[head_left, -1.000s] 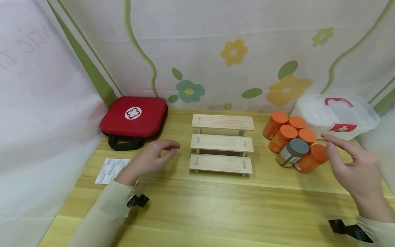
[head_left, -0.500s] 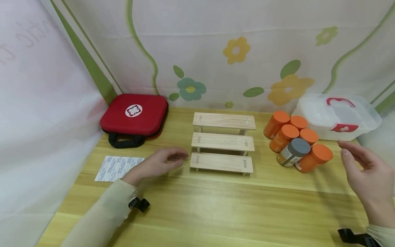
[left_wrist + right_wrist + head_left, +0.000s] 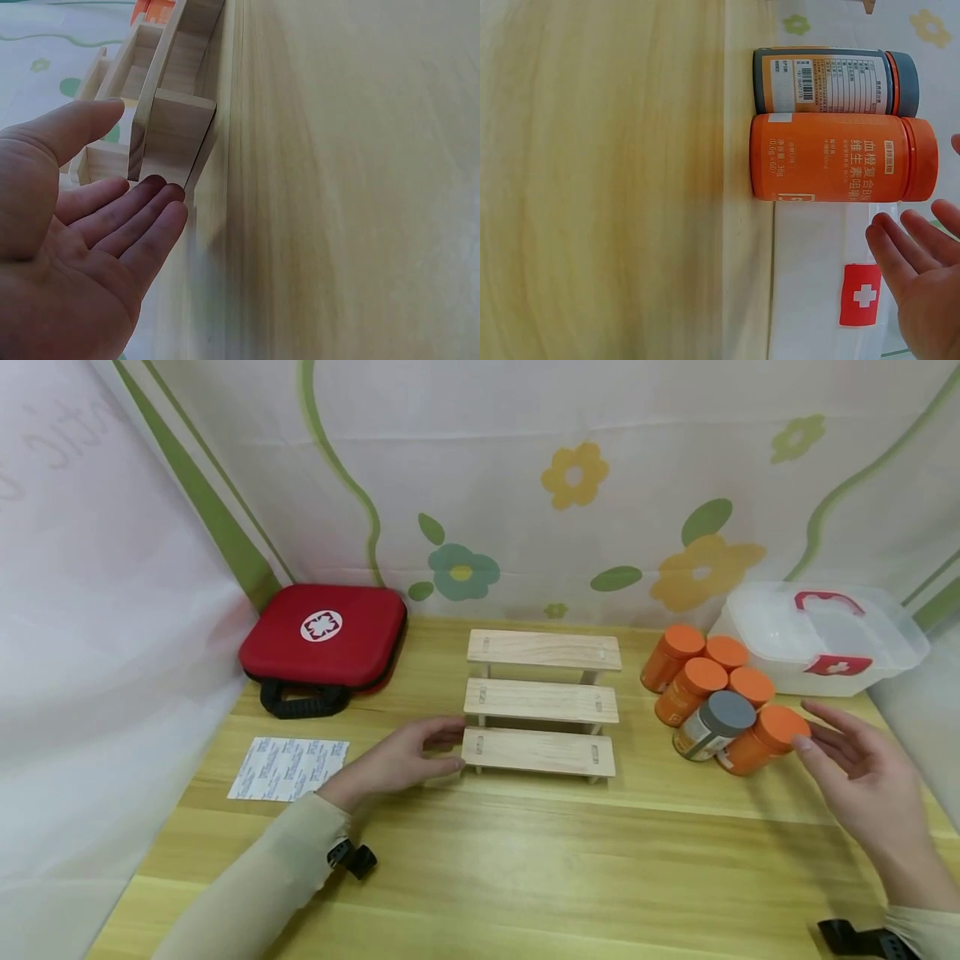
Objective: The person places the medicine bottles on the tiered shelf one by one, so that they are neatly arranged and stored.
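Observation:
A three-step wooden shelf (image 3: 542,702) stands mid-table. At the left end of its lowest step is my left hand (image 3: 408,757), thumb and fingers spread around that end; in the left wrist view the fingertips are at or very near the shelf's end (image 3: 176,135), and contact is hard to tell. On the right, my right hand (image 3: 862,777) hovers beside the nearest orange bottle (image 3: 767,739), thumb apart from straight fingers, nothing held. In the right wrist view a gap shows between these fingers (image 3: 900,251) and the orange bottle (image 3: 832,157). A grey-capped bottle (image 3: 712,727) stands against it.
Several more orange-capped bottles (image 3: 678,652) cluster behind. A clear box (image 3: 825,631) with red handle and latch stands at back right. At back left lies a red first-aid case (image 3: 326,635), with a white printed sheet (image 3: 288,768) in front. A printed curtain (image 3: 480,485) hangs behind.
My left hand has moved right to the shelf's left end. My right hand first drew back to the right, then came in again toward the nearest orange bottle. Shelf and bottles stay in place.

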`<state>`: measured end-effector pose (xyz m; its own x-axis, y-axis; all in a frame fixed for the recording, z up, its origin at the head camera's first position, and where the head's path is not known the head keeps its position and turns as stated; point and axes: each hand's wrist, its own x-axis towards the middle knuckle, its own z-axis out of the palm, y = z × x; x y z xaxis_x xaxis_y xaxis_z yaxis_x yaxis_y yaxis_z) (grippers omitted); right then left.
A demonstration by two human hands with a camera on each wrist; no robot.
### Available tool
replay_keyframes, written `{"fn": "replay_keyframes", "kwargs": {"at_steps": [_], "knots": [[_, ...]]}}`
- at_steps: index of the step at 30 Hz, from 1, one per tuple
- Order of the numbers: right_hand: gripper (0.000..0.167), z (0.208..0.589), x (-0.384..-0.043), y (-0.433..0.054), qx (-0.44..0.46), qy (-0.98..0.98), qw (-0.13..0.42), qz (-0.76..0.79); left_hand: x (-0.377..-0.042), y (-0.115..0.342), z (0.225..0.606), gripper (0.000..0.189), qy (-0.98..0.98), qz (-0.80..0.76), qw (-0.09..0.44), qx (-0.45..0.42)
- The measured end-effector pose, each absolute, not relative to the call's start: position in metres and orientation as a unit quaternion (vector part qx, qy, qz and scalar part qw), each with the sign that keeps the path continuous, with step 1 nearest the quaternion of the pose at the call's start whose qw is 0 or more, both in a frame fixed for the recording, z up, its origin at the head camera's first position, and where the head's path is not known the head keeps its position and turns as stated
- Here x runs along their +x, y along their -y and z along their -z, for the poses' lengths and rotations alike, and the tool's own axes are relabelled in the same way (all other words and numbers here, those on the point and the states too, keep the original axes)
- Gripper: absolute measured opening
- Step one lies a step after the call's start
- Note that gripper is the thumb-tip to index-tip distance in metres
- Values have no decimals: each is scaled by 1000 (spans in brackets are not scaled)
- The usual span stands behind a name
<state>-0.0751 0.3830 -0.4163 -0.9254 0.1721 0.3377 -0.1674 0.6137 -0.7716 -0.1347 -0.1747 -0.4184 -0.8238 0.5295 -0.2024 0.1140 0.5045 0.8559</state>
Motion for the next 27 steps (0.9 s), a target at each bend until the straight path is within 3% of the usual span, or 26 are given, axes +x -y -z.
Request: {"fn": "replay_keyframes", "kwargs": {"at_steps": [7,27], "knots": [[64,421,-78,-384,13,876,160,-455,-138,173,421,69,-834,-462,224,200],[66,425,-77,-380,-5,894,165,-416,-139,169,417,63,-859,-427,213,189]]}}
